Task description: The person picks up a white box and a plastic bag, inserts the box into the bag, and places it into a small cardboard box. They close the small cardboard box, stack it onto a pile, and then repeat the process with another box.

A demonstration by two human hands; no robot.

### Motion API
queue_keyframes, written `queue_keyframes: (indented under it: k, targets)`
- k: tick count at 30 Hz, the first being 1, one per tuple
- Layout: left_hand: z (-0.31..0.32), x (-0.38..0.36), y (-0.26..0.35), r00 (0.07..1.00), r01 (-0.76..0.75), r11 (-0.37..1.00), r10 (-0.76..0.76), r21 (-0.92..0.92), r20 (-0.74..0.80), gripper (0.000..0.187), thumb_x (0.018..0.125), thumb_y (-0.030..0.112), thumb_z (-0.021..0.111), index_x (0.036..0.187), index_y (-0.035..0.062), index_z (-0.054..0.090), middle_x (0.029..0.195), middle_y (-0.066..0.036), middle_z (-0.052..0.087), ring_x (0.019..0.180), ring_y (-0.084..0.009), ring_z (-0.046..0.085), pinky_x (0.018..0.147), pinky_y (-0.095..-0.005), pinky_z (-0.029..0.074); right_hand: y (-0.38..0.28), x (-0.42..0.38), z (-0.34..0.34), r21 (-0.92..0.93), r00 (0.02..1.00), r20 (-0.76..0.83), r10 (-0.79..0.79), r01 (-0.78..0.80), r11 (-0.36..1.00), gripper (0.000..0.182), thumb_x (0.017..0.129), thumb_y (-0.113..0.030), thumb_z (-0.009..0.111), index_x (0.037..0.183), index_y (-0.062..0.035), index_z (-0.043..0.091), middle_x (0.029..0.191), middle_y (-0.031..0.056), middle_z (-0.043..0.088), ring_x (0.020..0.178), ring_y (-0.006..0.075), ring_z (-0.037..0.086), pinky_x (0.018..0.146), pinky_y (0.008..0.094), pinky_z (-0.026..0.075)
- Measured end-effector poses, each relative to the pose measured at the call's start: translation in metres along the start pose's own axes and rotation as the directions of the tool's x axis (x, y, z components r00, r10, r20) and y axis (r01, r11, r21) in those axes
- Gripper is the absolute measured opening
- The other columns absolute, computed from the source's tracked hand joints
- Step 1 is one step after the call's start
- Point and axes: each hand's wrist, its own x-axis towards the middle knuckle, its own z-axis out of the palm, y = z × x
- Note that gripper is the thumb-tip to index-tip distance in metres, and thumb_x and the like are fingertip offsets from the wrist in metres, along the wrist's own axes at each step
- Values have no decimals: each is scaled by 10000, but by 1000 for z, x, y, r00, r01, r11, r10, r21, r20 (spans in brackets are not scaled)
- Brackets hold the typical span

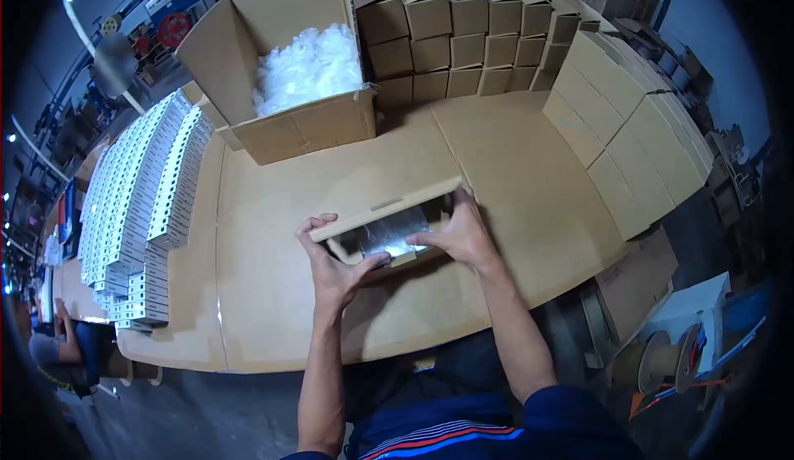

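Near the middle of the cardboard-covered table, a small brown cardboard box (385, 208) is held between both hands, tilted, its open side facing me. Inside it lies a shiny clear plastic wrapping (394, 232); what it covers cannot be made out. My left hand (331, 271) grips the box's left end, fingers behind the far edge and thumb at the near opening. My right hand (463, 235) wraps round the right end, with its thumb pressing at the plastic and near edge.
A large open carton (310, 131) with clear plastic pouches (313, 67) stands at the back. Brown boxes (470, 18) are stacked behind, more boxes (591, 100) at right. Small white boxes (136, 191) fill the left side. A person (59, 348) is at far left; a spool (659, 363) lies lower right.
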Motion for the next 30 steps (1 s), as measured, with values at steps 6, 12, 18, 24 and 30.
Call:
queue_keyframes:
  k: [6,12,18,24,30]
  targets:
    - [-1,-6,-19,985,-174,936,158,-308,-75,600,768,354,904,1087,81,475,1279,-153,546,1207,-271,558,1084,-446,422,45,-22,44,284,946,-304,108,-18,959,896,509,-110,988,1237,5,476,1157,211,561,1108,312,528,983,411,455]
    - [-15,-4,-9,977,-195,974,203,-113,71,342,843,158,797,1024,61,523,1186,-133,634,1250,-272,556,1175,-497,363,-13,-91,44,-54,919,-355,-170,162,985,332,841,-80,792,1116,-39,611,1371,234,504,1341,345,464,1118,444,366]
    - [-25,-5,-11,943,-308,942,285,132,172,227,816,42,787,1018,46,684,1296,-152,620,1246,-268,588,1056,-438,489,-42,-92,52,39,935,-353,-35,51,998,320,825,-121,835,1126,-103,729,1571,266,290,1400,380,428,1177,456,317]
    - [-25,-8,-6,965,-215,969,191,120,182,300,867,86,751,1164,116,774,1289,-112,670,1322,-312,556,1226,-541,264,-56,-84,57,111,904,-420,77,-33,993,243,785,-117,867,995,-72,754,1452,231,425,1320,371,488,1156,452,342]
    - [-12,-32,34,933,-359,654,233,666,274,384,945,160,692,1328,190,699,1388,17,652,1442,-293,456,1237,-631,146,-48,-84,56,218,918,-384,96,-11,976,185,774,-72,865,923,-70,755,1429,211,447,1331,349,477,1139,433,361]
